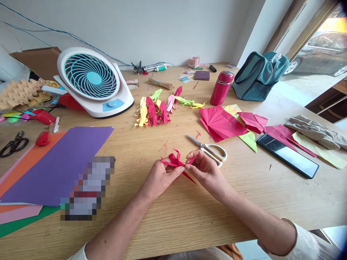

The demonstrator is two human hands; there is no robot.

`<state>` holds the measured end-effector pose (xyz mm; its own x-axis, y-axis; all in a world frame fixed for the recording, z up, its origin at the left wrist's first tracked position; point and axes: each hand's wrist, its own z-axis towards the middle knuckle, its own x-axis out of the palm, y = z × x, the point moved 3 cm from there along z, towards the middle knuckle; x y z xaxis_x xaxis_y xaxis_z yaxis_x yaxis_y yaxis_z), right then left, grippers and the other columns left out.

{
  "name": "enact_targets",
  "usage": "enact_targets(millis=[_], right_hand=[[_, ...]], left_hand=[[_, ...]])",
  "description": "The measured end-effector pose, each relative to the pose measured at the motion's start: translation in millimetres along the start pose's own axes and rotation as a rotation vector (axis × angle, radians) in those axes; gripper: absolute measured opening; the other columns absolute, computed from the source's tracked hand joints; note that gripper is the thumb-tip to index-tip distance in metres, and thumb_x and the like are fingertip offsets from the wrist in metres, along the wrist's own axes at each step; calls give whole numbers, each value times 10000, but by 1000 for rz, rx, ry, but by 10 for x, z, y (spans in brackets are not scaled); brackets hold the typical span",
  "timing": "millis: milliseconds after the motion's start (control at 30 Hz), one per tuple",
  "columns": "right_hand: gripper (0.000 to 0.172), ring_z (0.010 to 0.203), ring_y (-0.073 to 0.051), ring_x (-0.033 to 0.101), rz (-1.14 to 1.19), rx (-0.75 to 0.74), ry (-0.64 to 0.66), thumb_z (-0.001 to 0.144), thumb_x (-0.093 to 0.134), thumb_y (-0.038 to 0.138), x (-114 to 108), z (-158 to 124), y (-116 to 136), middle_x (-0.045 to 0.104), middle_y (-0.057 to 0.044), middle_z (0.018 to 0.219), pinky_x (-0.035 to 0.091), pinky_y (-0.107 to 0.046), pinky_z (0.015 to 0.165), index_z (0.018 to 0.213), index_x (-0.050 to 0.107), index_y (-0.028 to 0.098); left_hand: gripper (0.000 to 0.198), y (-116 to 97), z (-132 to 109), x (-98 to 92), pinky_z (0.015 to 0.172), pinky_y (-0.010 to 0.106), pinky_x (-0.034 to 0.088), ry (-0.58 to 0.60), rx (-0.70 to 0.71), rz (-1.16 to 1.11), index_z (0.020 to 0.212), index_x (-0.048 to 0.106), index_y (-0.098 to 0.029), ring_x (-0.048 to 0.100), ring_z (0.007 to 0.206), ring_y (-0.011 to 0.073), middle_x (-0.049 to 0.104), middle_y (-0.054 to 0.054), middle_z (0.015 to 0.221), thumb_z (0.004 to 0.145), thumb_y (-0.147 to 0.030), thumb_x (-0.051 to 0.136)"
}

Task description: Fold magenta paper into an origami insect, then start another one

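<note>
Between my two hands, a red origami figure (175, 159) with thin pointed limbs is held just above the wooden table. My left hand (162, 177) is closed, thumb and fingers pinching its body. My right hand (206, 171) pinches one of its narrow points, the fingertips nearly meeting those of the left. One spike of the red paper hangs down below the thumbs. White-handled scissors (217, 151) lie just behind my right hand, blades pointing to the back left. Farther back stands a cluster of folded paper figures (153, 112) in red, yellow, pink and green.
Coloured paper sheets (59, 162) and a pixelated object (89, 187) lie at left, below a white fan (94, 83). To the right are folded red paper (221, 122), a phone (287, 155), a red flask (222, 88) and a teal bag (257, 77). Black scissors (13, 144) rest far left.
</note>
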<state>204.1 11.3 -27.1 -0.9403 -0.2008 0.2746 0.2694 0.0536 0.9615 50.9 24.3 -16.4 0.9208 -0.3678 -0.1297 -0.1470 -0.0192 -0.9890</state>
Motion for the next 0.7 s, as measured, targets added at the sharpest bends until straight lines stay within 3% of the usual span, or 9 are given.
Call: enact_targets(millis=[133, 267, 400, 500, 700], right_hand=[[315, 762, -143, 556, -101, 53, 23, 802, 744, 452, -30, 26, 49, 621, -8, 841, 448, -286, 705, 969, 616, 218], [312, 774, -149, 577, -91, 105, 76, 751, 786, 463, -50, 63, 39, 643, -16, 803, 454, -301, 751, 834, 663, 188], [293, 710, -126, 556, -29, 93, -31, 712, 825, 430, -93, 86, 18, 653, 1, 762, 439, -278, 694, 794, 671, 194], [309, 683, -111, 543, 30, 70, -129, 666, 863, 397, -118, 85, 12, 657, 13, 766, 428, -259, 667, 821, 678, 203], [317, 710, -119, 572, 52, 100, -84, 634, 885, 380, -102, 91, 9, 668, 8, 770, 440, -263, 696, 806, 689, 201]], left_hand=[[205, 17, 6, -13, 568, 217, 398, 36, -30, 86, 809, 694, -149, 507, 611, 111, 595, -3, 681, 851, -342, 637], [199, 28, 6, -23, 544, 209, 407, 43, -78, 105, 791, 683, -148, 512, 610, 109, 592, -6, 679, 825, -343, 669], [320, 8, 11, -27, 567, 232, 505, 31, -132, -148, 957, 673, -152, 561, 668, 121, 632, 15, 808, 773, -406, 736], [333, -8, 14, -18, 570, 220, 518, 41, -141, -242, 973, 658, -147, 569, 686, 112, 639, 25, 848, 774, -399, 747], [267, 34, 26, -21, 553, 201, 491, -40, -102, -181, 954, 635, -138, 558, 666, 99, 649, 28, 844, 806, -346, 714]])
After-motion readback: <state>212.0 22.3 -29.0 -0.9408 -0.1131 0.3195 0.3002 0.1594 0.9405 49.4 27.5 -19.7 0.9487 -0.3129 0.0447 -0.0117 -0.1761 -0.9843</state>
